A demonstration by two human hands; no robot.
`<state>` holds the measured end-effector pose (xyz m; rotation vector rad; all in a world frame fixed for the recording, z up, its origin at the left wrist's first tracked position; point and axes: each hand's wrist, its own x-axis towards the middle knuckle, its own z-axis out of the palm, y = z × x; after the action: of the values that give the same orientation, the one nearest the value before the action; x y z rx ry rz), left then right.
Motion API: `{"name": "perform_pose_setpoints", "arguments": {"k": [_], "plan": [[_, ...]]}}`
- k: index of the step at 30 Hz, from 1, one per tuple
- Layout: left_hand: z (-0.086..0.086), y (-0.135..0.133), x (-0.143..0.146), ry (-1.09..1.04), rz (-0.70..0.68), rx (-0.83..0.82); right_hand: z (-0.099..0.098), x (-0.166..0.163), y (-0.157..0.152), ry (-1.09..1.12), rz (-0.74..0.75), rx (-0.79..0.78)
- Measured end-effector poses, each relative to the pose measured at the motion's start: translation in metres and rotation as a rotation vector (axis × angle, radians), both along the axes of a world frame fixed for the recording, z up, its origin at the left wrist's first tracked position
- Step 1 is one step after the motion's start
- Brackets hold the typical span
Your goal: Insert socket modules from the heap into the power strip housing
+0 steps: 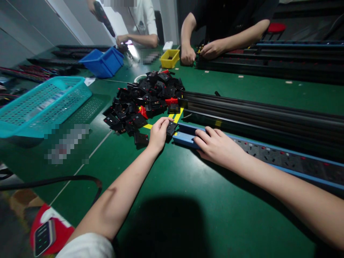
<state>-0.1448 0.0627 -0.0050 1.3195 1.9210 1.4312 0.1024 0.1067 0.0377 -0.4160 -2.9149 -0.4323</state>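
Note:
My left hand [158, 134] pinches a black socket module [171, 129] at the left end of a long blue power strip housing [185, 139]. The module sits at the housing's end; I cannot tell whether it touches it. My right hand [219, 146] grips the housing near that end, fingers curled over its far edge and thumb partly hidden. Right of this hand, a row of black socket modules [285, 158] with small red marks fills the channel. Beyond my left hand lies a heap of loose black modules [150, 91], some with red parts.
Black rails [258, 109] lie just behind the housing. A turquoise basket [45, 104], blue bin [103, 62] and yellow bin [170, 59] stand on the green table [150, 186]. Two co-workers work across it, one holding a power screwdriver [104, 18].

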Motion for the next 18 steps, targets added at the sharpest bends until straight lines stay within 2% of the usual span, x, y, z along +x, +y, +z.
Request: {"name": "perform_pose_setpoints", "arguments": {"k": [18], "plan": [[0.0000, -0.0007, 0.0013, 0.030, 0.002, 0.013, 0.0036, 0.0000, -0.0016, -0.030, -0.017, 0.009]]}}
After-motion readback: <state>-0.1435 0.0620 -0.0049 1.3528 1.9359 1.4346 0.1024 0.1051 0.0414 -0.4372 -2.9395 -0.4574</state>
